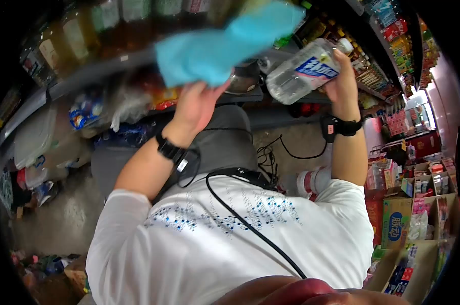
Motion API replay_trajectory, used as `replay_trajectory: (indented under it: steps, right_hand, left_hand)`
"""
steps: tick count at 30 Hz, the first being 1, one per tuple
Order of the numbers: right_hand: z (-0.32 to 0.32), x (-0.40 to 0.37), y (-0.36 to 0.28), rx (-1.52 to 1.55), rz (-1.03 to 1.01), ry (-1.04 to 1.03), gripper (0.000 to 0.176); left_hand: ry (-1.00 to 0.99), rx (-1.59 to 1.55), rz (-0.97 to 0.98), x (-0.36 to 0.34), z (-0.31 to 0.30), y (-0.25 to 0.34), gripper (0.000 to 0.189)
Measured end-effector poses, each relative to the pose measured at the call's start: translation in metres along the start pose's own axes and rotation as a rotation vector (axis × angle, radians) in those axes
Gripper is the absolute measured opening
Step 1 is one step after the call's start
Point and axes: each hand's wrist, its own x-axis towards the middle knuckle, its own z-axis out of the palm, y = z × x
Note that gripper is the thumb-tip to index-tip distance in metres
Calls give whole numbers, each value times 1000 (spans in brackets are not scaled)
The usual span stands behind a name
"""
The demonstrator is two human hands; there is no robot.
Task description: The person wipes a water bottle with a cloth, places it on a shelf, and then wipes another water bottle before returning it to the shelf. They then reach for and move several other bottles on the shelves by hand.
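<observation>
My left hand (pixel 197 107) is closed on a light blue cloth (pixel 199 53), which is smeared by motion and spreads up and to the right in front of the shelf. In my right hand (pixel 343 84) is a clear plastic bottle (pixel 303 71) with a white cap and a blue and white label. The bottle is tilted, its cap end up and to the right, with the fingers wrapped round its upper part. A gap separates the bottle from my left hand.
A shelf (pixel 102 66) of bottles runs across the top left. Bagged goods (pixel 87 109) sit beneath it. Stocked shelves (pixel 392 46) line the right side, with cardboard boxes (pixel 396 218) below. Black cables (pixel 270 152) lie on the floor.
</observation>
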Motion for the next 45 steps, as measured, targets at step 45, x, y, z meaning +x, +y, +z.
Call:
replay_trajectory:
  steps: [45]
  right_hand:
    - [133,-56,437,418,984,-388,45]
  left_hand:
    - [187,1509,-78,-72,-248,54,33]
